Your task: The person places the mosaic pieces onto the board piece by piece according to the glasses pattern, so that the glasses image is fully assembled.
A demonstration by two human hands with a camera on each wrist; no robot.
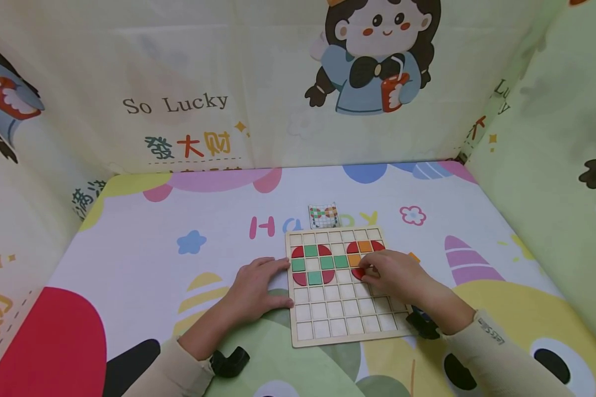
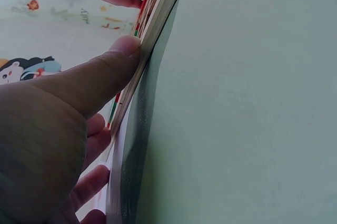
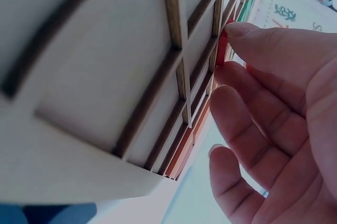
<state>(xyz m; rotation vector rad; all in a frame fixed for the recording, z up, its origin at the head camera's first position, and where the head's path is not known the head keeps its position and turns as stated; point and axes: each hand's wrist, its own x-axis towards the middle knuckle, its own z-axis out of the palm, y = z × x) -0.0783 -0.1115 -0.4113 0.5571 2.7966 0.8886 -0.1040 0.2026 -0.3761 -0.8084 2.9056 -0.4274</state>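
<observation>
A wooden grid board (image 1: 328, 314) lies on the table, with red quarter-round, green and orange square tiles in its upper cells. My left hand (image 1: 255, 289) rests along the board's left edge, thumb and fingers spread; in the left wrist view the thumb (image 2: 113, 66) presses on the rim. Over the right part of the grid, my right hand (image 1: 397, 275) pinches a red tile (image 3: 222, 49) between thumb and forefinger, right at a cell below the orange tile (image 1: 354, 260). The other right fingers are bent and hold nothing. Cells under the right hand are hidden.
A small pattern card (image 1: 323, 215) with a coloured grid stands behind the board's top edge. Part of an orange tile (image 1: 414, 257) shows on the table beyond the right hand. Printed cloth walls (image 1: 273, 82) border the table at back and sides.
</observation>
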